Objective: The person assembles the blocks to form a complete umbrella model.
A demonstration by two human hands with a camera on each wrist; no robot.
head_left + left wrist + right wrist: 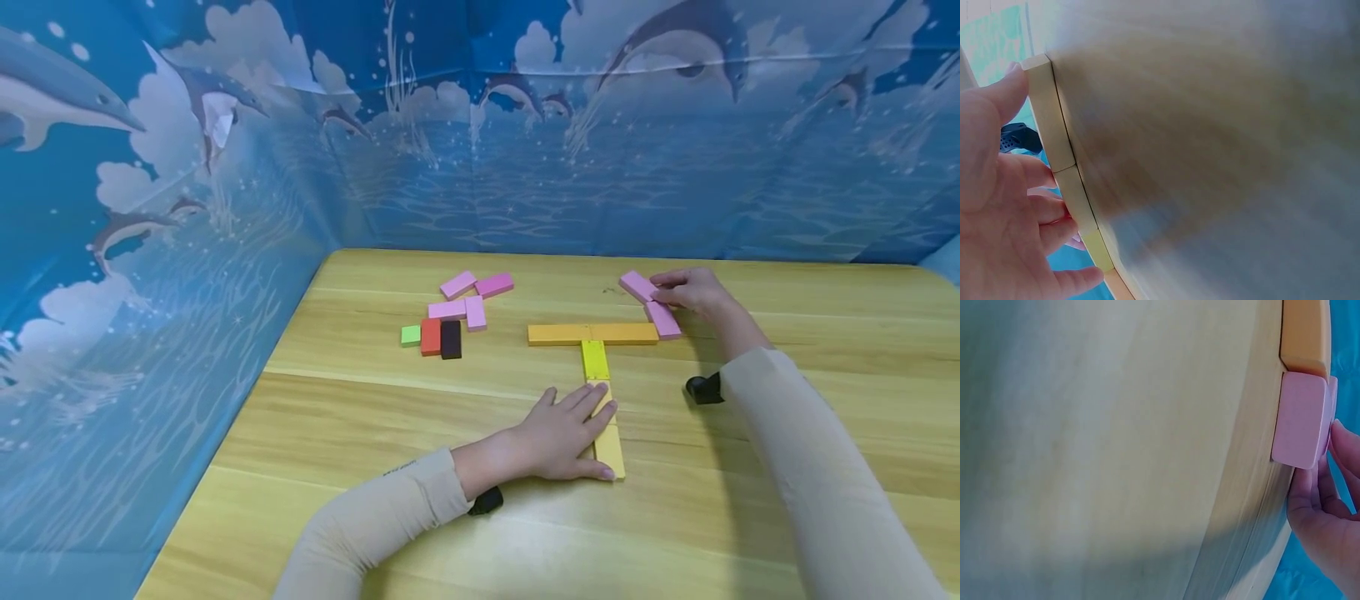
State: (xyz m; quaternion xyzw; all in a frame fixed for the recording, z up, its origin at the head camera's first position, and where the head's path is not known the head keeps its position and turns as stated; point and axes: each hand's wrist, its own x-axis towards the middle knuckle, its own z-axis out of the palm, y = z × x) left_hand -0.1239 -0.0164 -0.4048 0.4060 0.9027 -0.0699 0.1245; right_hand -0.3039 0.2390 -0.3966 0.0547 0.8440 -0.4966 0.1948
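Left hand [558, 435], fingers spread, rested on cream blocks [611, 452]; right hand [699, 293], fingers narrowed, pinched a pink block [635, 285] on the bench [360, 417].

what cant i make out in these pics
Head view: part of the pale yellow blocks, covered by the left hand.
Head view: print on the left sleeve, too small to read.
Right wrist view: far end of an orange block, cut off by the top edge.

Toward the head view's lower centre the pale yellow blocks [611, 448] are partly covered and the left sleeve [382, 510], its print [400, 468] too small to read, leaves the bottom edge, while the right-wrist view's top edge cuts an orange block [1305, 334] and the tabletop [1222, 150] blurs at the left-wrist view's right.
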